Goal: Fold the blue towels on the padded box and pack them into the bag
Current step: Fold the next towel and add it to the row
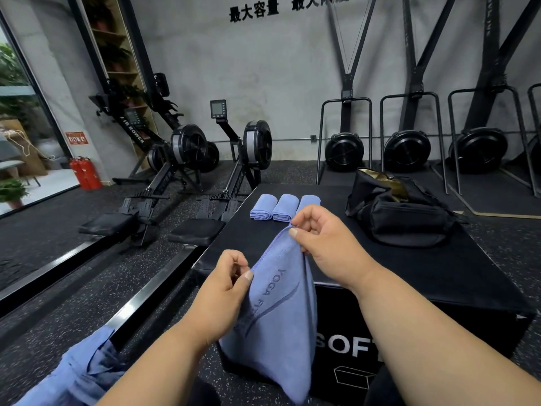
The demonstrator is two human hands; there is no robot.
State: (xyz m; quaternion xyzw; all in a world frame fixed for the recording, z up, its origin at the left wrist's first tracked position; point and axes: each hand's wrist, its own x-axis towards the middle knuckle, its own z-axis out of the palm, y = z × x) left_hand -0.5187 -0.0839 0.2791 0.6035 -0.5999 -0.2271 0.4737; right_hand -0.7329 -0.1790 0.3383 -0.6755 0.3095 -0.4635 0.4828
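Black padding covers the big box (380,259) (white letters "SOFT" show on its front), and a black bag (401,212) sits open on its far right part, well apart from three folded blue towels (285,207) lined side by side at the far edge. A fourth blue towel (275,317) hangs in front of the box. The right hand (328,241) pinches its top corner between thumb and curled fingers, while the left hand (225,294) pinches its left edge lower down.
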